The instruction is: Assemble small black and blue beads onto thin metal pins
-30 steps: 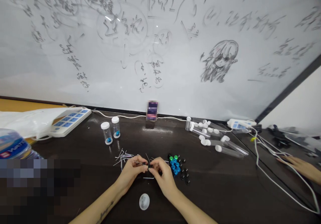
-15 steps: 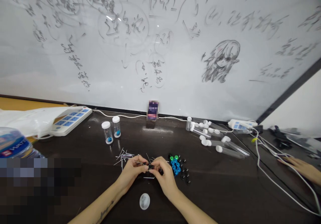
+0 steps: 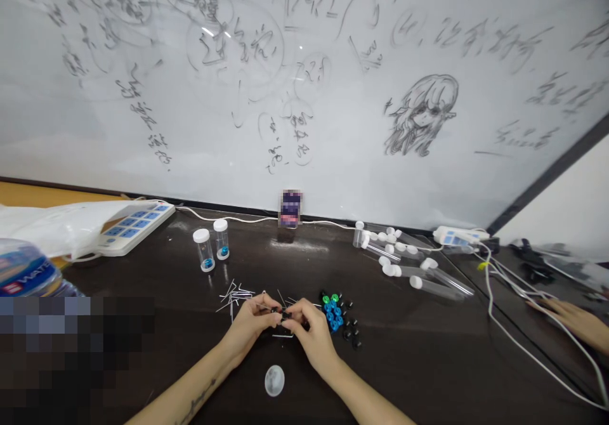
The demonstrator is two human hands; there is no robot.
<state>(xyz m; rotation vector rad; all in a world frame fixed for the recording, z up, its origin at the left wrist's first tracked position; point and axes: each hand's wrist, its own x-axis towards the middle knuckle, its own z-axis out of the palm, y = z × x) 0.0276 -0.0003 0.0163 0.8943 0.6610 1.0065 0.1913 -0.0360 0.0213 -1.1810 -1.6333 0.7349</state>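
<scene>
My left hand point(image 3: 251, 325) and my right hand point(image 3: 314, 333) meet low in the middle of the view, fingertips pinched on a small black part point(image 3: 286, 315). Its exact kind is too small to tell, and the fingers cover much of it. Beside my left hand lies a pile of thin bent metal rods point(image 3: 235, 296) that look like hex keys. Another short metal rod point(image 3: 282, 336) lies just below the fingers. Right of my right hand are blue ring-like pieces point(image 3: 333, 316), green ones point(image 3: 330, 299) and several small black screw-like pieces point(image 3: 354, 334).
Two capped clear tubes point(image 3: 204, 250) with blue pieces stand at left. A round translucent lid point(image 3: 275, 381) lies in front. Clear tubes and white caps point(image 3: 391, 271) lie at back right. Cables point(image 3: 490, 298) run at right, near another person's hand point(image 3: 564, 317). A power strip point(image 3: 136, 229) lies at left.
The black part has turned slightly between my fingertips. Both hands stay in almost the same place.
</scene>
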